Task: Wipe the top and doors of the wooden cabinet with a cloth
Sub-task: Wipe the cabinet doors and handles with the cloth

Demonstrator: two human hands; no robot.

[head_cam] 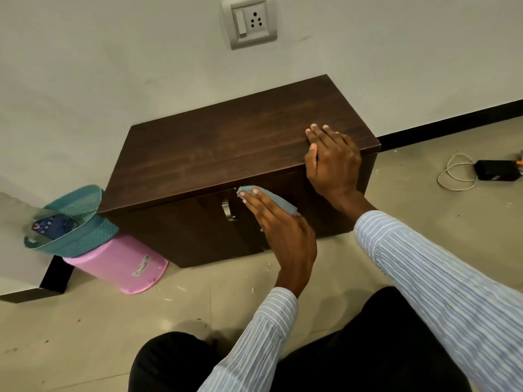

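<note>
Head view: cloth (271, 200) under left hand (278, 226)

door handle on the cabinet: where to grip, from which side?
Grip the silver handle at the middle of its bar, coming from the front of the cabinet. The bar runs vertically and bows off the door, probably leaving room for fingers behind it.
</note>
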